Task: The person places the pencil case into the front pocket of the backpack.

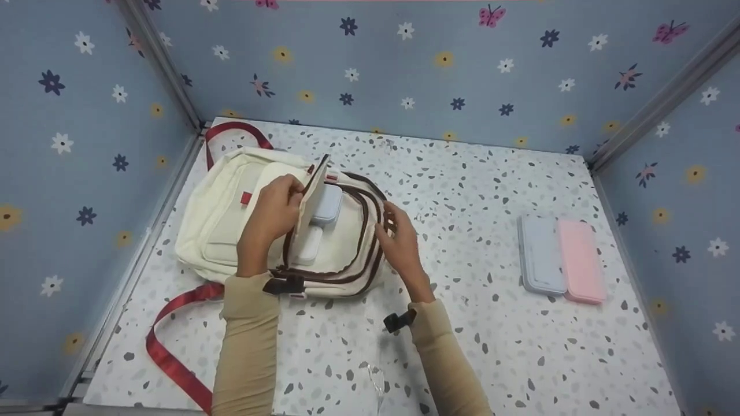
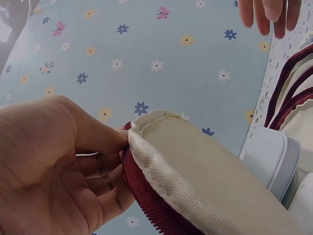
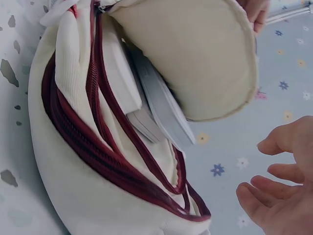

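Note:
A cream backpack (image 1: 222, 173) with dark red zips lies on its back at the left of the table. My left hand (image 1: 272, 211) pinches the edge of its front pocket flap (image 2: 195, 166) between thumb and fingers, holding it up. Inside the opened pocket sit a light blue case (image 1: 327, 205) and a white case (image 1: 308, 245); the right wrist view shows their ends side by side. My right hand (image 1: 402, 240) is beside the pocket's zipped rim, its fingers loosely bent. In the right wrist view that hand (image 3: 283, 181) has nothing in it and appears apart from the bag.
On the right of the speckled table (image 1: 462, 346) lie a light blue case (image 1: 543, 254) and a pink case (image 1: 581, 260), side by side. A red strap (image 1: 167, 352) trails toward the front edge. Flower-patterned panels (image 1: 393, 69) stand around the back and sides.

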`<action>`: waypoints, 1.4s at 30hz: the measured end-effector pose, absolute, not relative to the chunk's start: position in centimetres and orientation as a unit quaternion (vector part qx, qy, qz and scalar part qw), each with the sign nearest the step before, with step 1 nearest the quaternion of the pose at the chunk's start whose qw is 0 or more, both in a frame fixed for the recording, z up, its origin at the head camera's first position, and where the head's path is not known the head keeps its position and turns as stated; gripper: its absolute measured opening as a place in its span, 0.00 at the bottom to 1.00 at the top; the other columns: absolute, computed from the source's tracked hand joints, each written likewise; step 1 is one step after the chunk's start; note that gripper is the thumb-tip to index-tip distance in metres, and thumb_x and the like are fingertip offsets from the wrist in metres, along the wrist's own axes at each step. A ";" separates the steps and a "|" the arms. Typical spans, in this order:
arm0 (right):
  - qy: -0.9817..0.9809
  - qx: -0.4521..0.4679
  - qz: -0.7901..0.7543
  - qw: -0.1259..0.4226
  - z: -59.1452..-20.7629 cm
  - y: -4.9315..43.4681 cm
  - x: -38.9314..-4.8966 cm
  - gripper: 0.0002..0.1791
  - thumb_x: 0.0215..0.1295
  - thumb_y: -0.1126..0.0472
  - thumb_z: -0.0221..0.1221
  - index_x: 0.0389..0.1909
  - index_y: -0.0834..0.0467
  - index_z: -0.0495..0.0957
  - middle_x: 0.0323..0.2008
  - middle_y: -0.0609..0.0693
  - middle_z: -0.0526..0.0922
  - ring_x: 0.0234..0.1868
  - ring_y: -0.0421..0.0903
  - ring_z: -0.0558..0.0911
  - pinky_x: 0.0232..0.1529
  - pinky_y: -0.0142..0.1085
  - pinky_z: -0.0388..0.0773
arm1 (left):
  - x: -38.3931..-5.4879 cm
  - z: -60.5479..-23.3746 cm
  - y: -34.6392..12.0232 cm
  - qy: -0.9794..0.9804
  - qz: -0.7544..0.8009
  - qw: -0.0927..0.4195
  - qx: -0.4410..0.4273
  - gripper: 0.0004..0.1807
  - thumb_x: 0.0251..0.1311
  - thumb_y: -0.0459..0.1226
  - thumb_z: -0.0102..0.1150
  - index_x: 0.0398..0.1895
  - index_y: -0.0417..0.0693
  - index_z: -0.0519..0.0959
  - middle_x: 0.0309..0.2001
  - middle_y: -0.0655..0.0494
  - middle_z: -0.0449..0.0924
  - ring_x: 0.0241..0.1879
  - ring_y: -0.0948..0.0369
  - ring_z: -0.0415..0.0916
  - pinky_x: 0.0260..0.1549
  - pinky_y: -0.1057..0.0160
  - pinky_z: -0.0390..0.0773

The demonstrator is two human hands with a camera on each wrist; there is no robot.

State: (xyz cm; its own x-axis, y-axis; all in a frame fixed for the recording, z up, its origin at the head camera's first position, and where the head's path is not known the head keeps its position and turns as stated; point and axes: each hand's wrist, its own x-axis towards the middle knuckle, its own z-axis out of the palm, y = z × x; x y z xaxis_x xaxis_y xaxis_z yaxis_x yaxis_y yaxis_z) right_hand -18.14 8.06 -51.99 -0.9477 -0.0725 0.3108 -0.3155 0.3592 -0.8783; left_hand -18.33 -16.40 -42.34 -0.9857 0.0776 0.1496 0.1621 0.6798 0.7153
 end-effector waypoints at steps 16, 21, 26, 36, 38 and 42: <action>-0.815 0.083 0.548 0.166 -52.4 13.0 -16.0 0.27 0.61 0.62 0.57 0.61 0.64 0.65 0.56 0.60 0.70 0.56 0.52 0.72 0.56 0.45 0.69 | -18.3 -42.1 -16.5 -0.916 -0.395 0.039 -0.055 0.07 0.63 0.29 0.45 0.40 0.34 0.72 0.38 0.43 0.72 0.39 0.52 0.68 0.41 0.53 0.68; -0.809 0.073 0.551 0.189 -52.4 14.2 -15.5 0.27 0.60 0.65 0.59 0.60 0.65 0.66 0.56 0.59 0.71 0.56 0.53 0.72 0.55 0.46 0.69 | -18.3 -42.2 -16.6 -0.914 -0.399 0.047 -0.059 0.07 0.63 0.29 0.45 0.40 0.34 0.72 0.37 0.43 0.72 0.38 0.52 0.68 0.41 0.53 0.68; -0.808 0.056 0.552 0.196 -52.4 15.3 -15.1 0.27 0.60 0.65 0.58 0.60 0.63 0.66 0.56 0.55 0.71 0.56 0.52 0.72 0.56 0.45 0.68 | -18.3 -42.3 -16.7 -0.913 -0.394 0.072 -0.075 0.06 0.61 0.28 0.46 0.38 0.33 0.72 0.35 0.43 0.72 0.37 0.51 0.68 0.40 0.53 0.67; -0.804 0.017 0.551 0.222 -53.3 17.8 -14.0 0.26 0.59 0.68 0.58 0.60 0.65 0.65 0.56 0.60 0.71 0.56 0.59 0.71 0.56 0.51 0.66 | -18.2 -42.1 -16.9 -0.913 -0.396 0.070 -0.072 0.06 0.61 0.28 0.46 0.38 0.33 0.72 0.35 0.43 0.71 0.37 0.51 0.68 0.40 0.53 0.67; -0.803 0.011 0.550 0.229 -53.1 18.1 -13.6 0.26 0.58 0.70 0.58 0.59 0.68 0.65 0.55 0.63 0.71 0.55 0.61 0.71 0.55 0.52 0.66 | -18.2 -42.1 -17.0 -0.912 -0.397 0.067 -0.070 0.06 0.62 0.28 0.46 0.38 0.33 0.72 0.35 0.43 0.71 0.37 0.51 0.68 0.39 0.53 0.67; -0.808 -0.007 0.542 0.233 -52.2 18.6 -12.4 0.26 0.57 0.73 0.57 0.58 0.72 0.65 0.55 0.67 0.70 0.55 0.63 0.71 0.55 0.52 0.66 | -18.2 -42.1 -17.0 -0.913 -0.398 0.064 -0.069 0.06 0.62 0.28 0.46 0.39 0.33 0.72 0.36 0.43 0.71 0.37 0.51 0.68 0.40 0.53 0.67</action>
State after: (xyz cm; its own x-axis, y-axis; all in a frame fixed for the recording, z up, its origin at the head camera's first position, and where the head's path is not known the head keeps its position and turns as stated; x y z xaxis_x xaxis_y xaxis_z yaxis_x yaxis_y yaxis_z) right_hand -12.35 18.60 -52.19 -0.8917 0.2629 0.3684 -0.2409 0.4133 -0.8781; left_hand -18.19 -17.03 -42.15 -0.9822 0.0748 0.1720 0.1770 0.6736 0.7175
